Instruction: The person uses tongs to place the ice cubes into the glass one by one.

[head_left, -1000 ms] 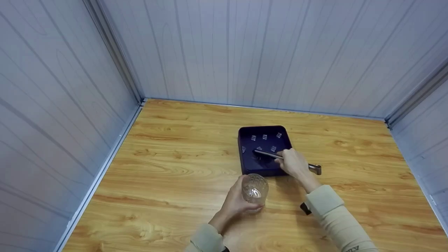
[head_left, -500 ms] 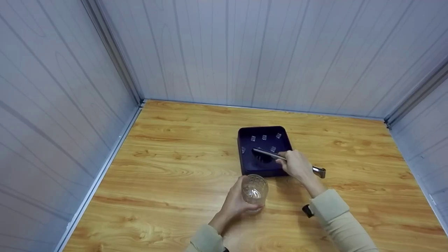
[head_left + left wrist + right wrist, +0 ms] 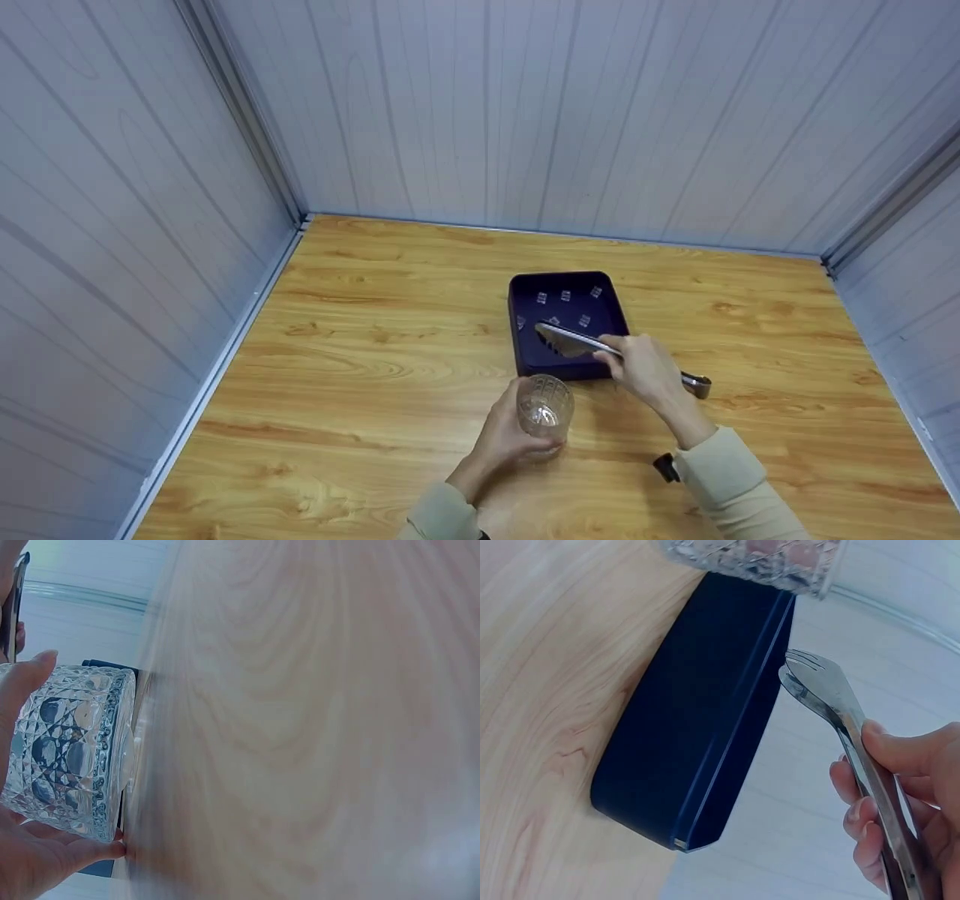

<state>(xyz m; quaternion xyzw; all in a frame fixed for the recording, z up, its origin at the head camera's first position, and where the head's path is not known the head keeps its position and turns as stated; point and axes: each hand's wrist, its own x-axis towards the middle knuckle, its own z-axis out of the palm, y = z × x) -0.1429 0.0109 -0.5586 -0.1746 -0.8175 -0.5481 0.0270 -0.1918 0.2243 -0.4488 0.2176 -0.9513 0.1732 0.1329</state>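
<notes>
My left hand [image 3: 499, 433] grips a clear cut-pattern drinking glass [image 3: 545, 411], which stands on the table just in front of a dark blue square tray [image 3: 574, 372]. Thumb and fingers wrap the glass [image 3: 67, 754] from both sides in the left wrist view. My right hand [image 3: 646, 373] holds metal serving tongs [image 3: 577, 337] over the tray, thumb on one arm and fingers round the other. One tong end [image 3: 814, 675] is slotted like a fork; the two ends lie close together and nothing shows between them. Several small clear cubes [image 3: 566, 296] lie spread in the tray.
The wood-grain table [image 3: 360, 397] is bounded by pale panel walls [image 3: 480, 112] at the back and on both sides. A small black object [image 3: 665, 467] shows beside the right sleeve cuff.
My right hand has drawn back toward the near right, and the tongs have turned so their broad end shows more. The left hand and glass have stayed put.
</notes>
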